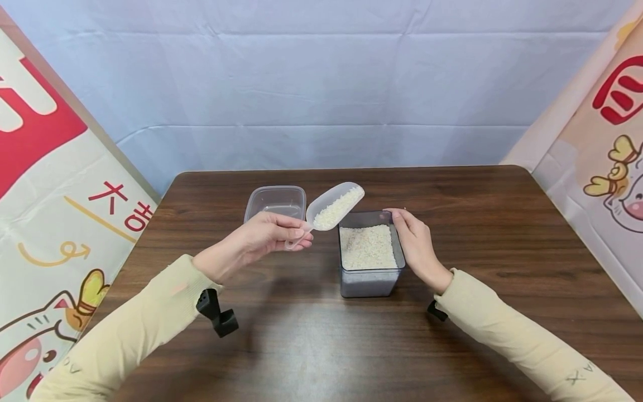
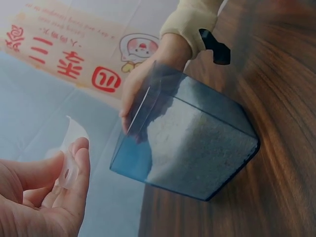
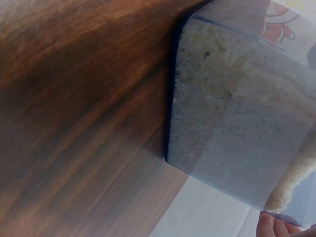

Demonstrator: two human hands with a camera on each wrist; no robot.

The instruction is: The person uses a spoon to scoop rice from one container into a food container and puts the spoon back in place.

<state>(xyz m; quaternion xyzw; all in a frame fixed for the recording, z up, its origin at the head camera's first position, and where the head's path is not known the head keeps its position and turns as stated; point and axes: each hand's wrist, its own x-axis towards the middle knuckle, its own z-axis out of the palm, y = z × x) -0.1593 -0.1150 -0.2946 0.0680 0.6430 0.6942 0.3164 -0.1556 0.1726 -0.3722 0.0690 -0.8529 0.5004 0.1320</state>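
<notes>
My left hand (image 1: 263, 234) pinches the handle of a translucent white scoop (image 1: 321, 202) between thumb and fingers. White rice (image 1: 339, 209) lies in the scoop, which is raised with its mouth at the far left corner of a see-through bluish-grey container (image 1: 372, 285). Plenty of rice (image 2: 197, 143) fills much of that container and slopes up one wall. At the container's right side, my right hand (image 1: 416, 243) holds the rim near the far right corner. In the right wrist view, only a few fingertips (image 3: 276, 227) show at the rim.
Behind my left hand stands a clear plastic tub (image 1: 276, 195), partly hidden by the hand. All this rests on a dark wooden table (image 1: 477, 223). A pale blue cloth (image 1: 311, 84) hangs behind, with printed banners (image 1: 45, 195) at both sides.
</notes>
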